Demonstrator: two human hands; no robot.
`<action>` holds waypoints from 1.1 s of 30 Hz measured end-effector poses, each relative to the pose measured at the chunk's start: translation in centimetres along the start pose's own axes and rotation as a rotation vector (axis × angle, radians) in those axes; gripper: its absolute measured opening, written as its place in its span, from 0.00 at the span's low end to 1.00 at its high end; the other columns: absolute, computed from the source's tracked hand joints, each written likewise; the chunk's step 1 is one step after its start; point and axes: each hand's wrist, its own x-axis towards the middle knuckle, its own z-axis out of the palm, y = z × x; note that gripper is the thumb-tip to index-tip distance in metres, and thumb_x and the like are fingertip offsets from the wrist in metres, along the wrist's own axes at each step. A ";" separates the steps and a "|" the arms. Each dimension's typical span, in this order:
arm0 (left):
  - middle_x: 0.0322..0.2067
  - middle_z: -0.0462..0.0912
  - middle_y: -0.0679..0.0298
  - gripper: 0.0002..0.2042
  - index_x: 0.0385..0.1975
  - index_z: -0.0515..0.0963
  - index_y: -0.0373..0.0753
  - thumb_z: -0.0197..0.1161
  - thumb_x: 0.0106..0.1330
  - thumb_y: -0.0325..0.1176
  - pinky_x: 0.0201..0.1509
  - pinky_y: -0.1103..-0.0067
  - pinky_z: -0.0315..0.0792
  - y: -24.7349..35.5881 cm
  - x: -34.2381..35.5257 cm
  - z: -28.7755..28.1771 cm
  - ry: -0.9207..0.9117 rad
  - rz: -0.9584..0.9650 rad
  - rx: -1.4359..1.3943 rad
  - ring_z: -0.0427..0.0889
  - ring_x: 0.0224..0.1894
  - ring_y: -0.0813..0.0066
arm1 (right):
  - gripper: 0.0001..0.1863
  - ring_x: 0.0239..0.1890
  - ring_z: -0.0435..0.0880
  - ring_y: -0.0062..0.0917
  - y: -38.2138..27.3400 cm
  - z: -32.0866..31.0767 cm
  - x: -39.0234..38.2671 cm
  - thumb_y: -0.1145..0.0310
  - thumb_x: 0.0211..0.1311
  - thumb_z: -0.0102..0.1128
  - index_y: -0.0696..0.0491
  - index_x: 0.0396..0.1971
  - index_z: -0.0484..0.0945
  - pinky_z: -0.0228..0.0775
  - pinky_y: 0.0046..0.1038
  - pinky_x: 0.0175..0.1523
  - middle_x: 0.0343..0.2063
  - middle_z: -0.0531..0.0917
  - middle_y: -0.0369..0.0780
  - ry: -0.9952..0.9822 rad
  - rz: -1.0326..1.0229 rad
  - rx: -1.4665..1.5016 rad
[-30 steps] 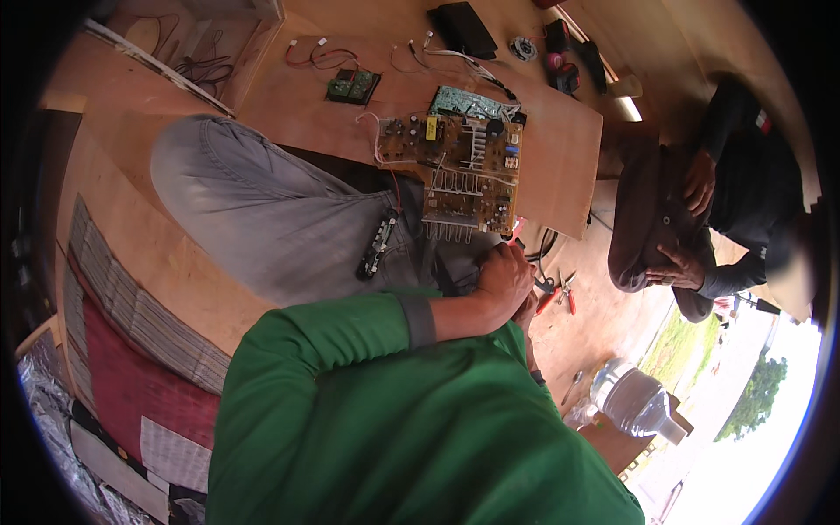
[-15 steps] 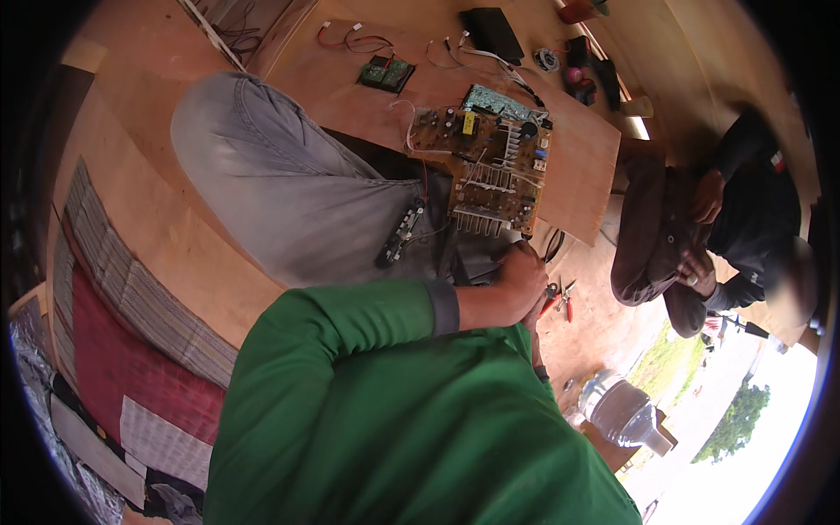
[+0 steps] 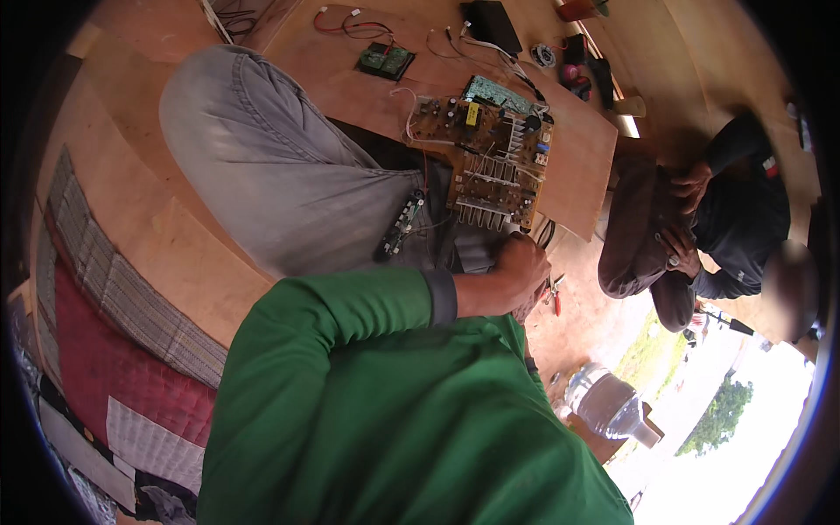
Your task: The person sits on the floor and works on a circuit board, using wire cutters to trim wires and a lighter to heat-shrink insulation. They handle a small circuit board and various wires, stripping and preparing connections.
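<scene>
My left hand (image 3: 522,267) is closed in a fist just below the lower edge of a brown circuit board (image 3: 490,166). Whatever its fingers pinch is too small or hidden to make out. Pressed close underneath is my right hand (image 3: 528,306), mostly covered by the left, so its fingers do not show. The board carries finned metal heat sinks, a yellow component and several wires. On my grey trouser leg rests a narrow small circuit board (image 3: 402,226), joined by thin wires. Red-handled pliers (image 3: 556,296) lie beside my hands.
A wooden board (image 3: 573,166) lies under the circuitry, with a green module (image 3: 385,60) and a black box (image 3: 493,26) on it. A large clear water bottle (image 3: 604,401) lies at lower right. Another person (image 3: 735,210) sits at right, hands on their lap.
The whole view has shifted slightly. My two hands stay together below the board, and they now cover more of the pliers.
</scene>
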 end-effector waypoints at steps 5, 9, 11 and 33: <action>0.33 0.91 0.59 0.05 0.30 0.91 0.41 0.69 0.60 0.31 0.34 0.70 0.84 -1.2 0.1 -0.7 0.112 0.000 -0.221 0.91 0.38 0.63 | 0.29 0.69 0.73 0.46 -0.6 -0.1 -0.4 0.65 0.68 0.66 0.59 0.66 0.73 0.64 0.49 0.72 0.64 0.76 0.52 -0.025 0.004 0.029; 0.34 0.90 0.57 0.05 0.30 0.90 0.40 0.68 0.59 0.30 0.35 0.68 0.84 -1.9 -0.4 -0.7 0.149 0.117 -0.255 0.90 0.38 0.61 | 0.30 0.70 0.71 0.47 -1.5 -0.8 -2.2 0.65 0.67 0.66 0.59 0.67 0.73 0.62 0.50 0.74 0.66 0.75 0.53 -0.036 0.029 0.048; 0.39 0.90 0.55 0.08 0.33 0.90 0.39 0.66 0.60 0.31 0.39 0.68 0.84 -1.5 -0.5 -1.5 0.055 0.120 -0.190 0.89 0.45 0.59 | 0.30 0.71 0.71 0.47 -1.5 -0.8 -2.4 0.65 0.67 0.66 0.59 0.67 0.73 0.62 0.50 0.74 0.66 0.75 0.53 -0.034 0.033 0.056; 0.36 0.85 0.47 0.24 0.27 0.83 0.33 0.55 0.75 0.50 0.55 0.59 0.73 -4.5 5.5 8.4 0.857 0.322 0.421 0.82 0.43 0.50 | 0.26 0.68 0.74 0.67 1.2 3.9 5.4 0.70 0.64 0.64 0.63 0.62 0.78 0.70 0.60 0.70 0.67 0.75 0.63 0.194 -0.353 -0.446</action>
